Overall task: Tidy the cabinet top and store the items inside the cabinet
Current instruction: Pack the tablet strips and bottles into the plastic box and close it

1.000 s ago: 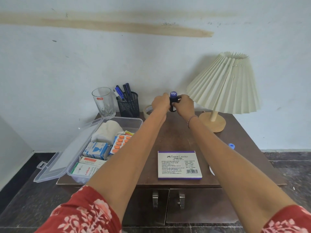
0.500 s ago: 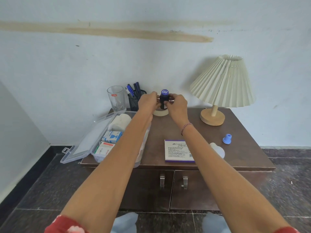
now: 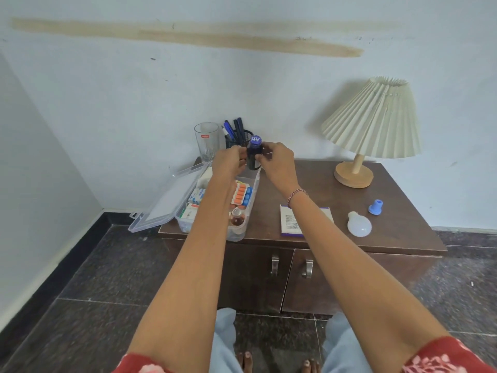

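Head view. Holding a dark blue bottle (image 3: 254, 155) upright, clear of the cabinet top (image 3: 317, 181), well to the left of the lamp (image 3: 372, 122). Left hand (image 3: 228, 162) curled against one side of it, right hand (image 3: 277, 161) pinching the other side with thumb and fingertips, so both clamped on the bottle. Carried further left of the lamp than half a second ago: then above the tape roll at the back, now over the far end of the open clear box (image 3: 252, 193). Tape roll now hidden behind the hands. Stepped back too, with more floor and both bare feet in sight. Unmoved in front of the lamp: blue cap piece (image 3: 376, 207), white bulb (image 3: 359, 228), and further left the stamp pad box (image 3: 291, 220). Far left of the lamp, at the back: pen holder (image 3: 236, 141) and glass (image 3: 206, 142). Below the top, cabinet doors (image 3: 255, 278) closed.
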A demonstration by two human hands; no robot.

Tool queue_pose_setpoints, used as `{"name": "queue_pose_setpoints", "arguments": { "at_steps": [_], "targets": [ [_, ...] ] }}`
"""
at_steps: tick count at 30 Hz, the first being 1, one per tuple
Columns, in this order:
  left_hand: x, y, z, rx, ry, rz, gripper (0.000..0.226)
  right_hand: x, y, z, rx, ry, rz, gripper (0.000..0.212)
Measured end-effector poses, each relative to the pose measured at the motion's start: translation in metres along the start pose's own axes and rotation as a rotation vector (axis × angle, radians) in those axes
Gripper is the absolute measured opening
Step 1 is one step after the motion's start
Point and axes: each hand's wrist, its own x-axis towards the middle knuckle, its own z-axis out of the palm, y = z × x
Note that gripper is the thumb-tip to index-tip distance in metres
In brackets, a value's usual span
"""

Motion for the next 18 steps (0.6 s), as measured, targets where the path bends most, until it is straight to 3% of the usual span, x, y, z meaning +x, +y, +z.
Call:
{"name": "queue_pose_setpoints", "arguments": {
  "at_steps": [9,18],
  "targets": [
    [0.021,-0.019,-0.015,-0.004,0.049,-0.054,0.015,0.005,0.009,0.026,-0.061,-0.138,-0.023,0.038],
    [0.031,-0.038,-0.01,0.082,0.031,-0.075,0.026,0.007,0.028,0.031,-0.172,-0.163,-0.031,0.039]
  ]
}}
